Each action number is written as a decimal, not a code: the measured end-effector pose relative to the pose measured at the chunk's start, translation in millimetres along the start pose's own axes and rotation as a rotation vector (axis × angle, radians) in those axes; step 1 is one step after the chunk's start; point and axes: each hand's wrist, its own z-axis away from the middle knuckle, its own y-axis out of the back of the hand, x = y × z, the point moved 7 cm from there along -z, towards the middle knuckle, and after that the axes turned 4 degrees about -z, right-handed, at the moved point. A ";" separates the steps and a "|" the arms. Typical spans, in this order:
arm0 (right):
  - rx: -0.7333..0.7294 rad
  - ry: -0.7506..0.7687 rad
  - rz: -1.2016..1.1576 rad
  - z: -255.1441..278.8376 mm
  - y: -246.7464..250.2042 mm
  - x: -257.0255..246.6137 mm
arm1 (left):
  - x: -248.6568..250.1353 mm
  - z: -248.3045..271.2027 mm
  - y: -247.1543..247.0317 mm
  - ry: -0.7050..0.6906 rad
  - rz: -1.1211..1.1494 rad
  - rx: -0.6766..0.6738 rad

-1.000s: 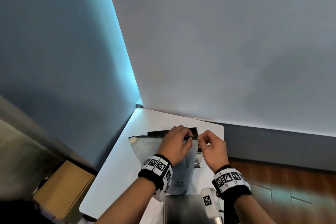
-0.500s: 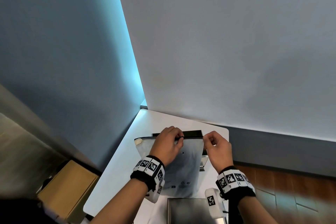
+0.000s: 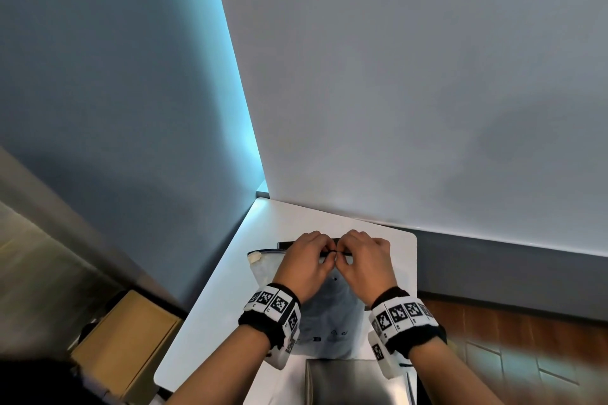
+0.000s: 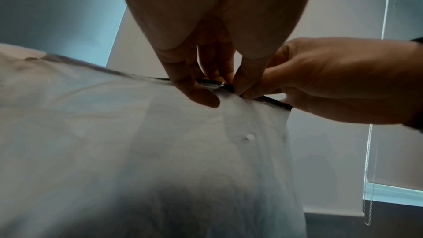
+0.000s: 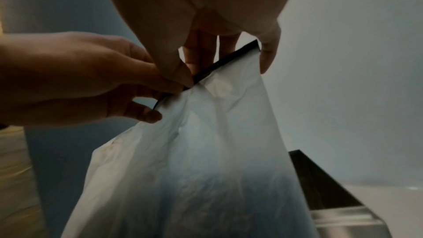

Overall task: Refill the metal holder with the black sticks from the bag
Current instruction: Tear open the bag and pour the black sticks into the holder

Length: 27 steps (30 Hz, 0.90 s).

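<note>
A translucent white bag [image 3: 329, 312] with a black zip strip [image 5: 226, 61] along its top stands on the white table [image 3: 223, 299]. My left hand [image 3: 325, 255] and my right hand [image 3: 342, 255] meet at the middle of that strip, and each pinches it between thumb and fingers. The left wrist view shows both pinches side by side, left hand [image 4: 213, 86] and right hand [image 4: 249, 93]. A dark mass shows dimly through the bag's lower part [image 5: 194, 205]. The metal holder [image 3: 345, 381] sits on the table nearer me than the bag, also seen as a metal holder [image 5: 332, 205] to the bag's right.
Two walls meet in a corner just behind the table. A cardboard box [image 3: 125, 339] lies on the floor to the left, and wooden floor [image 3: 526, 332] lies to the right. A blind cord [image 4: 368, 169] hangs at the right.
Half a second ago my right hand held the strip near the bag's right corner. It has slid left along the top to meet my left hand, which kept its pinch.
</note>
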 end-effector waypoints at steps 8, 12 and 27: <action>0.021 -0.021 -0.037 0.1 1.6 -2.8 | -2.4 2.6 4.6 0.028 -0.015 0.039; 0.044 -0.050 -0.051 -0.7 3.1 -2.6 | -7.0 5.4 7.0 0.057 -0.012 0.059; 0.037 -0.186 -0.061 -0.8 5.0 20.1 | -44.2 23.1 31.8 0.181 -0.013 0.122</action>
